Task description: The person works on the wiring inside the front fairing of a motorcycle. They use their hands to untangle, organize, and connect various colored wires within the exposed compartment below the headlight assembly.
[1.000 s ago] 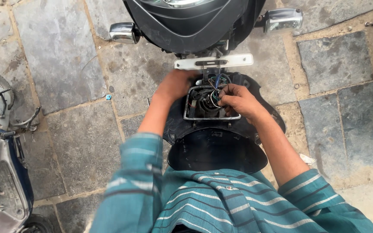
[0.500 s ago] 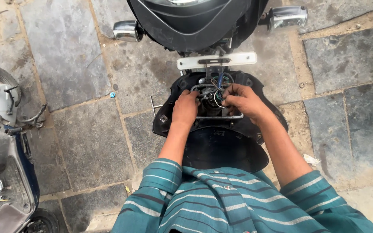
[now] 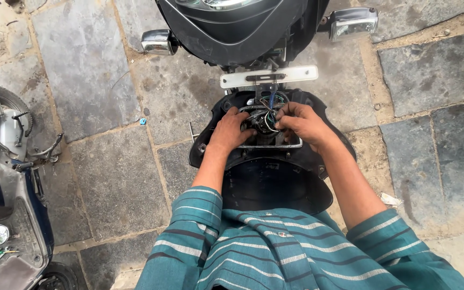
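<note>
Light: soft, even daylight from above.
Shadows: faint, pooling under the scooter's black front panel (image 3: 243, 27).
Glare: chrome indicator housings (image 3: 353, 22) catching bright highlights.
Focus: crisp, no blur.

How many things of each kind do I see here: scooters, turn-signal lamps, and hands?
Scooters: 2, the black scooter and the blue scooter
Chrome turn-signal lamps: 2, left lamp, right lamp
Hands at the wire bundle: 2, left hand, right hand
Total: 6
</note>
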